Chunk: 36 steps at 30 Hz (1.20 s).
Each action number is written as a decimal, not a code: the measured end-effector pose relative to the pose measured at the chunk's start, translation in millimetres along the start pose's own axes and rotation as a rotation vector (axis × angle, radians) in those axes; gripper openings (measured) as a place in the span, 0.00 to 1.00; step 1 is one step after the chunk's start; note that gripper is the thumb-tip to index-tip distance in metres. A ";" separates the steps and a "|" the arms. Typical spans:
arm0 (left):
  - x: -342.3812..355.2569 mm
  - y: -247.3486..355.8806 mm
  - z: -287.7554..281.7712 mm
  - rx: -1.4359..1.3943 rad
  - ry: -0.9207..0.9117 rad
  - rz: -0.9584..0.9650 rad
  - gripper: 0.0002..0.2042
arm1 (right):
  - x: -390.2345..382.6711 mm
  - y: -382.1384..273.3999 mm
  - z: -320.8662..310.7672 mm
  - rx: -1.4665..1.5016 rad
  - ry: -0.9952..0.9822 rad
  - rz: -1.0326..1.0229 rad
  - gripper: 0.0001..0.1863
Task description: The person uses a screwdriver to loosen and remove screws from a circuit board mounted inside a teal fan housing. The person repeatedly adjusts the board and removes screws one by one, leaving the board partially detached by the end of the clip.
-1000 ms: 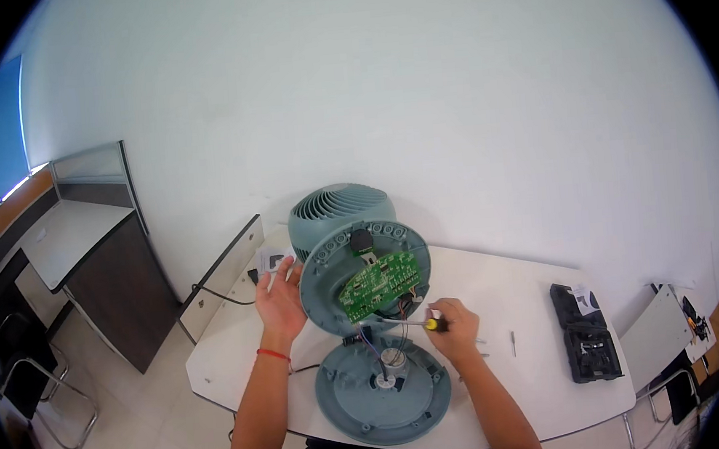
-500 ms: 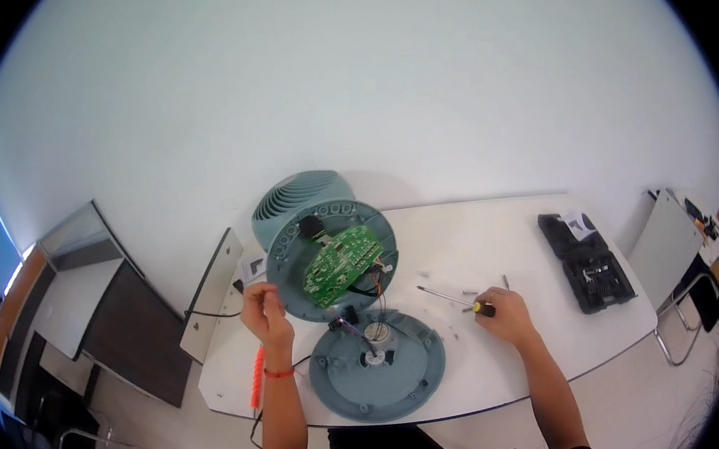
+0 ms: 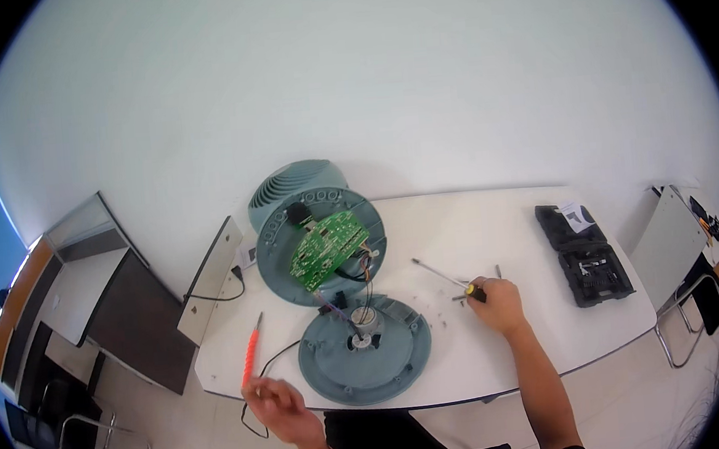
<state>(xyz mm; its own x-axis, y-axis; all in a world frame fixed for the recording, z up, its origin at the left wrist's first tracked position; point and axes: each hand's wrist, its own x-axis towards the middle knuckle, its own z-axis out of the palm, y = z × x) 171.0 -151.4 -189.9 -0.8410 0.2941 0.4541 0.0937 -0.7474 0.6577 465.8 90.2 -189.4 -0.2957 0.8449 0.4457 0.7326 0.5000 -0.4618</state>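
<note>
Left hand (image 3: 278, 406) dropped to the orange screwdriver (image 3: 252, 356) near the tabletop (image 3: 478, 228) front edge, grip unclear; my right hand (image 3: 499, 305) held a yellow-collared screwdriver (image 3: 474, 291), best kept off the wires (image 3: 366, 266).

An office, it seems — partitioned desk (image 3: 86, 288), metal-framed chair (image 3: 33, 427) show it.

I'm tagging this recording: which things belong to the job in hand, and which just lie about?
Likely in the job:
Yellow-and-black screwdriver, at the right hand
Orange-handled tool, at the left hand
Green circuit board in round grey-green plastic housing
Round grey-green plastic base

Seemingly lying about:
Open black plastic tool case
Black metal-framed chair
</note>
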 end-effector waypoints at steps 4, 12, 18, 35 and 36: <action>-58.2 -9.4 -53.6 -0.079 -0.064 0.020 0.10 | 1.3 -0.1 4.2 0.029 0.041 0.032 0.11; -114.0 -1.2 -143.0 0.053 0.080 -0.461 0.19 | -1.0 -10.3 12.0 0.076 0.087 -0.052 0.10; 8.0 42.8 -45.1 0.550 -0.388 -0.346 0.07 | -6.7 -20.7 15.2 0.054 0.009 -0.092 0.10; 142.5 -78.6 63.4 1.512 -1.619 0.303 0.36 | -4.4 -13.4 26.0 0.166 0.226 -0.354 0.07; 147.2 -83.8 64.5 1.478 -1.647 0.332 0.37 | -3.8 -13.1 25.0 0.159 0.235 -0.345 0.06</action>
<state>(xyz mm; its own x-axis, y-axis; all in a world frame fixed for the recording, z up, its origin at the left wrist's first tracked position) 73.7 -7.1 -139.4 0.2563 0.9657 0.0418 0.9663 -0.2550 -0.0344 442.0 85.2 -204.2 -0.3459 0.5665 0.7479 0.5070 0.7836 -0.3591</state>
